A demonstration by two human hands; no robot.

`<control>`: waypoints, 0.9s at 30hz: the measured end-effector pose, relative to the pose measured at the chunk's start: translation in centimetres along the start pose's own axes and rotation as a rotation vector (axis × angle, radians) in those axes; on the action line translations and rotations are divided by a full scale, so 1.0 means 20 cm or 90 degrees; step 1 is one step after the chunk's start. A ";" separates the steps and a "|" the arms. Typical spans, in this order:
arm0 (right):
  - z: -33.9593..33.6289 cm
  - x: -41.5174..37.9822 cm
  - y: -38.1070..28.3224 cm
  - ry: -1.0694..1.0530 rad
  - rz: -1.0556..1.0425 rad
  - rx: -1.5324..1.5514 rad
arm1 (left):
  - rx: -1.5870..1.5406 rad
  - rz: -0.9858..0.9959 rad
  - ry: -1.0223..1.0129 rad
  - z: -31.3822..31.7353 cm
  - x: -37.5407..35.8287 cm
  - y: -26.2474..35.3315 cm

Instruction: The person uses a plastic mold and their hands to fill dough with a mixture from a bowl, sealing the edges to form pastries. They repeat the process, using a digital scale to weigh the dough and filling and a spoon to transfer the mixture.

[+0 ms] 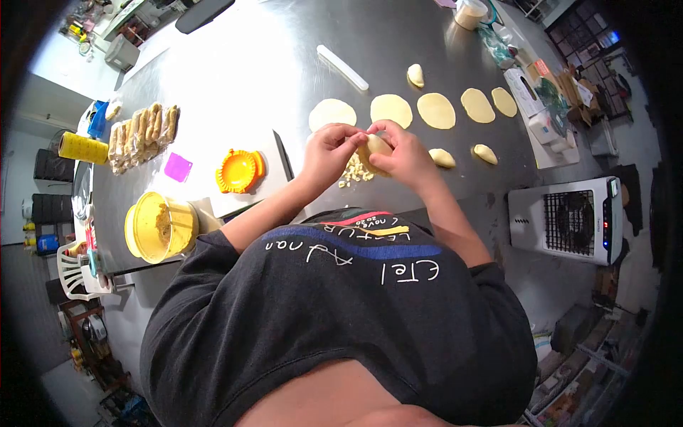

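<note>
Between my two hands is a folded dough turnover [377,148], held just above the steel table. My left hand [329,151] pinches its edge with thumb and fingertips. Wrapped around the other side, my right hand [404,155] has its fingertips at the same upper edge. Small pale cubes [355,172] lie in a heap under the hands. Flat dough rounds [391,111] sit in a row beyond them, the leftmost partly behind my left hand. Folded turnovers [442,158] rest to the right, with another turnover [415,75] farther back.
At the left are an orange dough press [239,171] on a white board [267,156], a yellow bowl [186,226] of filling, a purple scraper [177,167] and bagged pastry sticks [144,135]. A white rolling pin [342,67] lies at the back. An air cooler [564,219] stands right.
</note>
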State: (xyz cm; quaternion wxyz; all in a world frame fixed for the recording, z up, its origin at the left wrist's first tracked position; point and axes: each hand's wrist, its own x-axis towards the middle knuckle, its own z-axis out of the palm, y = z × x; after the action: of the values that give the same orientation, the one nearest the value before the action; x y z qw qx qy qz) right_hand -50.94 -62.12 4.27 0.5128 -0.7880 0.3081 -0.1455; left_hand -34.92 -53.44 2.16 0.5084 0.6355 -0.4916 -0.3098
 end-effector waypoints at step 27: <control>-0.25 -0.24 0.03 0.126 -0.053 0.029 | -0.053 -0.019 -0.098 0.28 0.06 0.13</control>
State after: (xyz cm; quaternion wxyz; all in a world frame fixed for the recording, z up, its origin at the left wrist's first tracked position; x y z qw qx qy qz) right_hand -57.62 -62.84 6.36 0.4912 -0.7699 0.3211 -0.2507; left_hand -40.37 -56.56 3.10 0.4903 0.5955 -0.5063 -0.3856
